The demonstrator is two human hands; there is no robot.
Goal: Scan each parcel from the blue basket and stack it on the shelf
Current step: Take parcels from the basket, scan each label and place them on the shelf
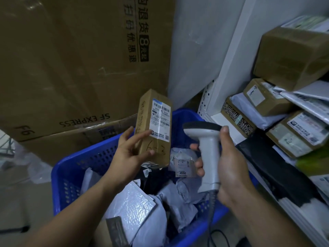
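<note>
- Parcel (154, 128): one long rectangular box of brown cardboard, matte, creased corners. It is held upright and slightly tilted above the blue basket (83, 168), clear of the contents.
- One white printed label (160, 120) with barcodes wraps over the parcel's front edge. There is handwriting in dark pen on the bare cardboard below and beside it.
- Left hand (130, 151): grasping the parcel low on its left side, thumb and fingers bent round the front face.
- Right hand (229, 168): clenched round the handle of one scanner (207, 148), thumb raised beside the head.
- Scanner: smooth pale grey plastic with a dark curved head, just right of the parcel and apart from it. A ribbed grey cable leaves its base.
- Basket: one, rigid blue plastic with perforated walls. Inside are crumpled grey-white poly bags, one quilted silver bubble mailer (132, 205), a black bag, and one bag labelled "4032" (182, 167).
- Shelf (216, 120), right: white metal with a perforated upright. At least four cardboard boxes are countable on it, one of them patterned black and white, plus one flat black parcel (277, 168) and several pale mailers.
- Behind the basket: one large brown carton (71, 59), tape-glossed, printed "SF EXPRESS" upside down.
</note>
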